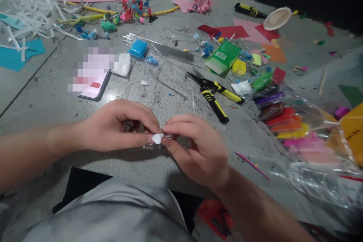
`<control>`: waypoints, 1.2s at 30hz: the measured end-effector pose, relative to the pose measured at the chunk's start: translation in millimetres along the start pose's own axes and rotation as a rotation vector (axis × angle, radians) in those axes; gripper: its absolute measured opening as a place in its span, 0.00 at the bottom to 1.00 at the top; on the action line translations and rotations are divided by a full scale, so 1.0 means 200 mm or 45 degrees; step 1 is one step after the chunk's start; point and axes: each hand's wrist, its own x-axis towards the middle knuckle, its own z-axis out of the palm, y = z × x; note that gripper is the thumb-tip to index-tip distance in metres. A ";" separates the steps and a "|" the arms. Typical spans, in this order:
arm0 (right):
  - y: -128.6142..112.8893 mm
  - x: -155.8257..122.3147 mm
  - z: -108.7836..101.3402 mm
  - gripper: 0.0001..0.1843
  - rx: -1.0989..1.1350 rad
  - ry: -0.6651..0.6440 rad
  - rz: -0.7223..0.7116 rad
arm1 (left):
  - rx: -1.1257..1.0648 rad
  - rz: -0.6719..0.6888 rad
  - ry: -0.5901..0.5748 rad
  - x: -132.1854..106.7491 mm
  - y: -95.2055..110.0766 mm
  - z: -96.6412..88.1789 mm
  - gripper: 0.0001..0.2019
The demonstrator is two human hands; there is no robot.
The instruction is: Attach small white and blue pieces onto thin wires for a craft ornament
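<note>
Table (170,83): left hand (113,126), right hand (195,147) (curled) pinch lump (157,138).

No legible text anywhere; white label (221,56) on green packet (228,51) too small to read.

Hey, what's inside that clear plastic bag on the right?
The clear plastic bag holds coloured strips: purple, red, orange, yellow, pink. Glare and folds hide whatever lies beneath them.

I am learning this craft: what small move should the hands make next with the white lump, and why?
Probably a gentle squeeze to shape the white lump: both the left hand and the right hand pinch it at the fingertips.
</note>
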 end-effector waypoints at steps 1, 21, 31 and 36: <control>0.00 0.00 -0.01 0.10 -0.004 -0.023 -0.022 | -0.034 -0.060 -0.018 0.00 0.00 0.00 0.05; -0.02 -0.01 -0.09 0.09 -0.310 -0.089 -0.366 | -0.711 -0.571 -0.004 0.01 0.00 0.02 0.11; -0.05 -0.01 -0.13 0.05 -0.512 -0.133 -0.646 | -0.720 -0.548 -0.034 0.00 0.01 0.02 0.08; -0.04 -0.01 -0.13 0.07 -0.541 -0.181 -0.674 | -0.641 -0.501 -0.039 0.00 0.01 0.03 0.07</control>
